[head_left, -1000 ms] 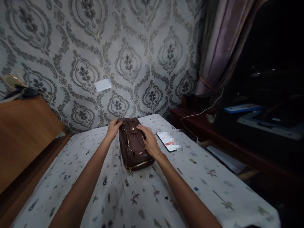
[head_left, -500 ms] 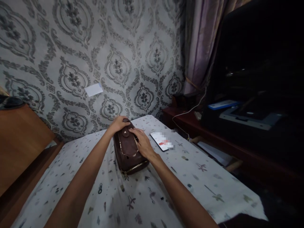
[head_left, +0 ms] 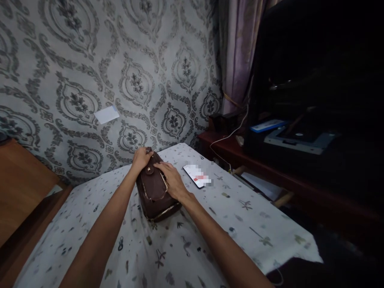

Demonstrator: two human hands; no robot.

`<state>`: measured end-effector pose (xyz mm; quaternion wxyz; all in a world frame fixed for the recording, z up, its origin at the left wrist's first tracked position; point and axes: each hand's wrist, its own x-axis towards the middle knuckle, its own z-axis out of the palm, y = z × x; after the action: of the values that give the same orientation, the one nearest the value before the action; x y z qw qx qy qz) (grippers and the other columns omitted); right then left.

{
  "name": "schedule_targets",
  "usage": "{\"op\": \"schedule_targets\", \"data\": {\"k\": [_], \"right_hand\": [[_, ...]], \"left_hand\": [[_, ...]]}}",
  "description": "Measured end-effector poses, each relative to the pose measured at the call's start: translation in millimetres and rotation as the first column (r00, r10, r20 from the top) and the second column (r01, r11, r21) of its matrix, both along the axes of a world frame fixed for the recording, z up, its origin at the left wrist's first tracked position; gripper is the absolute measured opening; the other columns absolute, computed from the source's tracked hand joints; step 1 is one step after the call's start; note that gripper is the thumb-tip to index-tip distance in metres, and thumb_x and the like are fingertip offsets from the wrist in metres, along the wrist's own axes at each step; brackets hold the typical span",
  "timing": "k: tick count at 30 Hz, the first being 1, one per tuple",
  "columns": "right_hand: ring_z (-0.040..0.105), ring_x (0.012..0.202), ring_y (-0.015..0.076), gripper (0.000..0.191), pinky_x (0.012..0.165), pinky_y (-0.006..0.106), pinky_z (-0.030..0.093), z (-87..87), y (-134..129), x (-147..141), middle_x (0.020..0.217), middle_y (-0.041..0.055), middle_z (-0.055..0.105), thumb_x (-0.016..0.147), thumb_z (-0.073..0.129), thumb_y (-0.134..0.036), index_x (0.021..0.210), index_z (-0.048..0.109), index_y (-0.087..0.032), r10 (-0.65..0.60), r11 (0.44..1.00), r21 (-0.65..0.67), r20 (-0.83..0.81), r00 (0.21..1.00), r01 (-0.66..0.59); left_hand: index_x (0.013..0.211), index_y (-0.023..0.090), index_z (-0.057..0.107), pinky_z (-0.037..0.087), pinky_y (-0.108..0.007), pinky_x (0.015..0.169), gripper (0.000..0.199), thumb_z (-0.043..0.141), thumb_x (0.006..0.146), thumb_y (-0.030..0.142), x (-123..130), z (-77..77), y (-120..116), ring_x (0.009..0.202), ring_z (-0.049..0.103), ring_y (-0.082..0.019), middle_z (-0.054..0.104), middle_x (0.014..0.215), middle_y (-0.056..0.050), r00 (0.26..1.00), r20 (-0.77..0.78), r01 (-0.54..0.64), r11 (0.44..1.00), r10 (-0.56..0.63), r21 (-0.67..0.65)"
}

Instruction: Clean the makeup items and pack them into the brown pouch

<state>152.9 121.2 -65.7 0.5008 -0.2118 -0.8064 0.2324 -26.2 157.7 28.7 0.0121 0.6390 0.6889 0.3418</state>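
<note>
A dark brown bag (head_left: 156, 188) with gold zips and a snap flap lies on the patterned white cloth (head_left: 240, 232). At the bag's far left corner, my left hand (head_left: 142, 159) has its fingers closed on the edge. My right hand (head_left: 172, 179) rests along the bag's right side, its fingers reaching onto the top near the flap and gripping that side. Just right of the bag lies a phone (head_left: 196, 176) with a lit screen.
A wooden panel (head_left: 27, 184) stands at the left. On the right, a dark red shelf (head_left: 219, 144) holds a white cable (head_left: 223, 140) and a blue box (head_left: 268, 126); below it is an open drawer (head_left: 283, 198). A white card (head_left: 107, 115) is on the patterned wall.
The view has turned slightly to the right, so everything appears shifted left. Both hands keep their places on the bag.
</note>
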Motion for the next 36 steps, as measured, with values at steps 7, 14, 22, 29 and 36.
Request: {"op": "schedule_targets", "data": {"k": [7,14,22,29,36], "right_hand": [[0.048,0.134,0.0258,0.049,0.11,0.044,0.042,4.0,-2,0,0.135,0.009,0.064,0.089,0.055,-0.013,0.137,0.058,-0.024,-0.011,1.0,-0.009,0.039,0.999,0.011],[0.049,0.133,0.0255,0.045,0.109,0.044,0.044,6.8,-5,1,0.135,0.0102,0.064,0.09,0.049,-0.012,0.133,0.06,-0.022,-0.015,1.0,-0.025,0.018,1.0,0.015],[0.049,0.133,0.0243,0.046,0.111,0.043,0.043,0.9,-2,-1,0.135,0.0097,0.063,0.089,0.051,-0.013,0.133,0.059,-0.022,0.01,1.0,-0.012,-0.036,0.999,-0.01],[0.048,0.135,0.0257,0.049,0.112,0.046,0.042,-3.1,-1,-2,0.139,0.0094,0.061,0.086,0.051,-0.011,0.134,0.059,-0.022,0.023,1.0,-0.011,-0.072,0.997,-0.024],[0.05,0.133,0.0261,0.048,0.113,0.048,0.041,-2.6,-1,-1,0.136,0.009,0.063,0.087,0.05,-0.015,0.133,0.059,-0.023,0.041,0.999,0.007,-0.108,0.993,-0.04]], "left_hand": [[0.052,0.021,0.051,0.032,-0.027,0.056,0.027,0.062,0.073,0.032,-2,-5.9,-4,0.055,0.044,-0.015,0.048,0.051,0.003,0.984,0.174,0.047,0.999,-0.042,-0.025],[0.064,0.018,0.059,0.04,-0.028,0.059,0.018,0.062,0.069,0.035,6,-3.2,-15,0.059,0.051,-0.015,0.058,0.061,0.001,0.926,0.353,0.165,0.985,-0.135,-0.055],[0.069,0.018,0.061,0.04,-0.027,0.06,0.027,0.071,0.063,0.042,-3,5.7,-20,0.062,0.051,-0.015,0.058,0.063,0.002,0.899,0.398,0.203,0.979,-0.183,-0.009],[0.065,0.017,0.062,0.036,-0.026,0.061,0.028,0.071,0.058,0.043,-47,0.4,-37,0.062,0.049,-0.013,0.057,0.062,0.003,0.915,0.381,0.118,0.992,-0.128,0.051],[0.055,0.018,0.06,0.031,-0.025,0.058,0.022,0.065,0.066,0.036,-51,-20.7,-46,0.056,0.043,-0.013,0.05,0.051,0.004,0.93,0.366,-0.009,0.994,-0.032,0.111]]}}
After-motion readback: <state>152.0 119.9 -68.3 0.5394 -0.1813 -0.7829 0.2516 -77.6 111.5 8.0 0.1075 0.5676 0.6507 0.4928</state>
